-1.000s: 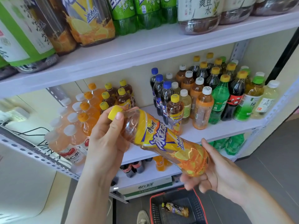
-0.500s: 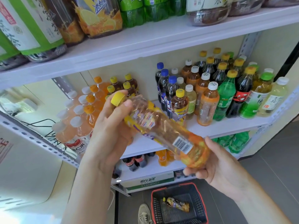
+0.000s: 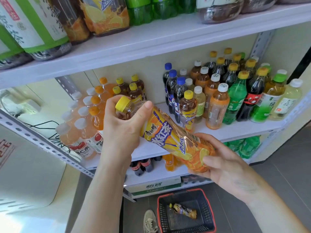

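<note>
Both hands are on the iced tea bottle [image 3: 170, 140], held tilted in front of the middle shelf [image 3: 235, 130], yellow cap up and to the left. The left hand [image 3: 122, 128] grips the neck just below the cap, while the right hand [image 3: 223, 163] cups and clasps the base. Down on the floor, a red basket [image 3: 212, 216] holds a second bottle [image 3: 184, 211].

The tilted bottle [image 3: 161, 136] is labelled 康师傅 冰红茶 — the carton [image 3: 154, 186] below reads 怡寶 (a pink bottle [image 3: 83, 148] shows "C水").
</note>
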`<state>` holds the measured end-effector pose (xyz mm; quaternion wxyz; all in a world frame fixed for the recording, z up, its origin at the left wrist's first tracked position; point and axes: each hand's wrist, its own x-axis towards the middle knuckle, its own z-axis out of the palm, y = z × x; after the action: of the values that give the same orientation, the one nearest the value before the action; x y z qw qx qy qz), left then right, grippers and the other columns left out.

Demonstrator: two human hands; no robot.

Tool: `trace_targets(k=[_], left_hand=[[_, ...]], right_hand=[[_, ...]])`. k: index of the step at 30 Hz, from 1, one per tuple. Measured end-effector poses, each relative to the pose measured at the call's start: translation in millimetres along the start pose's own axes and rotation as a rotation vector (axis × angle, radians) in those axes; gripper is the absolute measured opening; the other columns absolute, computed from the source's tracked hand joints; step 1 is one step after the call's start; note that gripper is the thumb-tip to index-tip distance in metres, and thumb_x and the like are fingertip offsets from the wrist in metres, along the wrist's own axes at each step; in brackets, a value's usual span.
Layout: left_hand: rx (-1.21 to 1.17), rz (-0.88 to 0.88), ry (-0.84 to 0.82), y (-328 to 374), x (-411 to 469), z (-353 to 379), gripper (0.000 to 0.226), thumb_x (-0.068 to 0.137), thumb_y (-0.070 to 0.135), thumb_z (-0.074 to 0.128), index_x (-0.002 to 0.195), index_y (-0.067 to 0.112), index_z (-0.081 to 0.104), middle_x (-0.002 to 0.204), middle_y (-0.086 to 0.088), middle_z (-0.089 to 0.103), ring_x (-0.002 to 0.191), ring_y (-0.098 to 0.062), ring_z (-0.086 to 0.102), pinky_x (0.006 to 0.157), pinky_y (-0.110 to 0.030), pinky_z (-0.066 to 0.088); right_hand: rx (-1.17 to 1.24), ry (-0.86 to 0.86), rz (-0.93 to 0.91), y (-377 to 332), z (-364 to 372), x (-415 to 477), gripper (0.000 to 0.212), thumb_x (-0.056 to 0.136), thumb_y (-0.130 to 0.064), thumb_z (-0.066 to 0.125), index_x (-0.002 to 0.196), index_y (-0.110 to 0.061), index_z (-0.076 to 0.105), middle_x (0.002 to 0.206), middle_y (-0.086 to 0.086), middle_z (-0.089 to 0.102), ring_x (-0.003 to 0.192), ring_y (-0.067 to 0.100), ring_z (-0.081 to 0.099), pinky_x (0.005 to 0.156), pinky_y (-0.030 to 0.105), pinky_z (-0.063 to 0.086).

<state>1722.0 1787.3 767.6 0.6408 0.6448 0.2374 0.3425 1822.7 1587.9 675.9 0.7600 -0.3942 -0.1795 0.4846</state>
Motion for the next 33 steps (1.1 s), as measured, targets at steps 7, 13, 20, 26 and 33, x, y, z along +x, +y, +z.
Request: trace_targets(k=[7,13,20,26,33], left_hand=[[0.079,-0.071,-0.216,1.9,4.2,-10.5,0.062,0.064,0.057,0.079,0.119,0.043,0.054,0.105,-0.004,0.068,0.089,-0.027,0.063,0.073,-0.052,0.044],[-0.135,-0.032,-0.326,-3.9,8.4,-11.6,0.080,0.062,0.018,0.088,0.131,0.030,0.049,0.106,-0.005,0.070,0.093,-0.032,0.068,0.083,-0.070,0.042],[0.071,0.074,-0.060,-4.1,15.6,5.1,0.062,0.056,0.044,0.089,0.107,0.034,0.055,0.087,0.005,0.071,0.083,-0.025,0.072,0.066,-0.040,0.060],[0.136,-0.030,-0.045,-7.0,28.1,5.2,0.060,0.059,0.061,0.082,0.108,0.039,0.055,0.100,-0.005,0.071,0.088,-0.035,0.071,0.072,-0.066,0.056],[0.329,-0.041,-0.224,-17.6,42.9,-18.2,0.046,0.073,0.070,0.061,0.108,0.041,0.058,0.091,0.005,0.071,0.091,-0.019,0.069,0.075,-0.045,0.058]], right_hand=[[0.022,0.010,0.043,4.8,-0.3,-1.4,0.067,0.061,-0.020,0.087,0.123,-0.014,0.062,0.120,0.027,0.062,0.101,0.051,0.063,0.068,0.042,0.060],[0.135,-0.027,0.148,1.1,2.0,1.5,0.076,0.057,-0.036,0.092,0.124,-0.013,0.065,0.116,0.028,0.065,0.089,0.049,0.069,0.056,0.035,0.061],[0.016,-0.083,0.016,-12.4,-5.1,6.9,0.079,0.060,-0.025,0.091,0.131,-0.015,0.057,0.122,0.022,0.063,0.102,0.034,0.064,0.077,0.039,0.056],[-0.049,-0.001,-0.050,-9.7,-9.8,13.9,0.053,0.062,-0.006,0.077,0.113,-0.015,0.065,0.107,0.017,0.065,0.089,0.028,0.065,0.071,0.032,0.056],[-0.166,0.054,-0.079,4.3,-19.5,27.1,0.062,0.063,0.000,0.081,0.120,-0.016,0.063,0.124,0.020,0.062,0.104,0.036,0.062,0.088,0.043,0.054]])
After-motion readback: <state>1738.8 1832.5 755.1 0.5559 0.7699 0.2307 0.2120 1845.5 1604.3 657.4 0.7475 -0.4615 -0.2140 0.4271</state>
